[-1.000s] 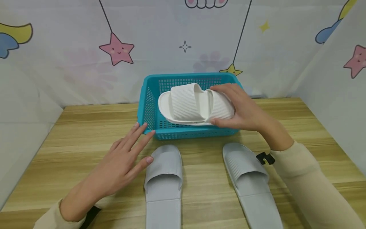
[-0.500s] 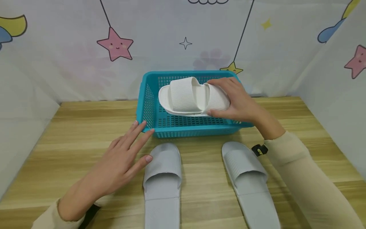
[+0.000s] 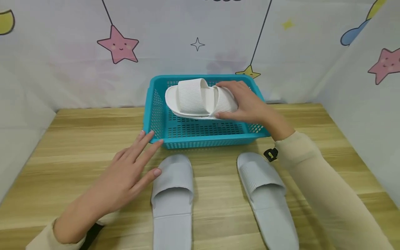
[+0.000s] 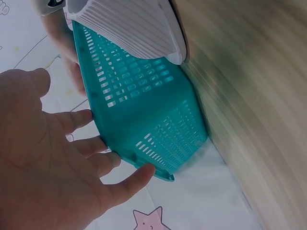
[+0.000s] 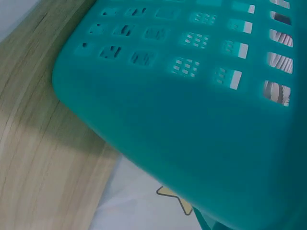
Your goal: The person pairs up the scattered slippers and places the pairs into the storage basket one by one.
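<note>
In the head view a pair of white slippers with ribbed straps, overlapping lengthwise, lies within the outline of the teal basket. My right hand grips them at their right end, thumb on the near side and fingers over the far side. Whether they touch the basket floor, I cannot tell. My left hand has its fingers extended, tips at the basket's front left corner; the left wrist view shows that hand with fingertips against the rim. The right wrist view holds mostly the basket wall; the right hand is hidden there.
Two grey slippers, one left and one right, lie on the wooden table before the basket, toes pointing at it. Behind the basket hangs a white cloth printed with stars; another cloth side stands at right.
My right hand has moved the white slippers back and slightly left, toward the basket's far side. The left hand stays at the basket corner. The head view has shifted a little.
</note>
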Available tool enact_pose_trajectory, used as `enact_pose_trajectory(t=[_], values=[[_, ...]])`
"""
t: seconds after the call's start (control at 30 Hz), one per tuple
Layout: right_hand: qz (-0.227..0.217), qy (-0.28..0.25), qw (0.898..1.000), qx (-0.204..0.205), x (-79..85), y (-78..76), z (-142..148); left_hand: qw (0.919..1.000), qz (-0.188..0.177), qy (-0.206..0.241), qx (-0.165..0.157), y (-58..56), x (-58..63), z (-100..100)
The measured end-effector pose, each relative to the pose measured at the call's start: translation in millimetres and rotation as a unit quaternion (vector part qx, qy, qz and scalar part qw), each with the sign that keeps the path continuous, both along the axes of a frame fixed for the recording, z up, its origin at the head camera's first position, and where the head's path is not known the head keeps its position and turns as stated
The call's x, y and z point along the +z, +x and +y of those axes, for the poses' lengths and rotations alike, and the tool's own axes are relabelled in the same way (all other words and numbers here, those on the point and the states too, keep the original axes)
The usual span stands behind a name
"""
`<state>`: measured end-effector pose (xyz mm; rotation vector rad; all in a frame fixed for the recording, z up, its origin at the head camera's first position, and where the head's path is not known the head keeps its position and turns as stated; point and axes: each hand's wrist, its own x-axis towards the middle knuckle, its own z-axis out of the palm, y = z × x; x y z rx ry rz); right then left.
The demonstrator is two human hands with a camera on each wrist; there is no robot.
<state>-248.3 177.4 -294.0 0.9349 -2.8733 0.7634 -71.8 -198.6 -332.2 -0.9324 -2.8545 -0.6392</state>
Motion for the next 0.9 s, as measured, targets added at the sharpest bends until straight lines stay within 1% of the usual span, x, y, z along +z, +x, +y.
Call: enact_pose_trajectory(t=[0.13,0.33,0.53,0.63,0.73,0.9], values=[[-0.017,0.008,1.0,-0.008,-5.7,-7.2,-4,1.0,0.004,-0.002,0.002,-0.1,0.5,-2],[-0.028,0.015,0.999,-0.016,-15.2,-14.5,-1,1.0,-0.005,-0.007,0.002,-0.7,0.5,-1],[-0.021,0.02,1.0,-0.01,-22.8,-19.5,2,1.0,-0.005,-0.003,0.003,-0.7,-1.6,1],[-0.024,0.02,0.999,-0.006,-24.8,-20.7,0,1.0,-0.001,0.005,0.002,0.2,-3.6,1],[-0.032,0.034,0.999,-0.01,-26.0,-20.4,-3,0.9999,0.006,0.012,0.002,1.6,-4.7,0],[-0.037,0.054,0.998,-0.017,-25.1,-16.8,-3,0.9999,0.003,0.012,0.004,1.1,-5.2,1]])
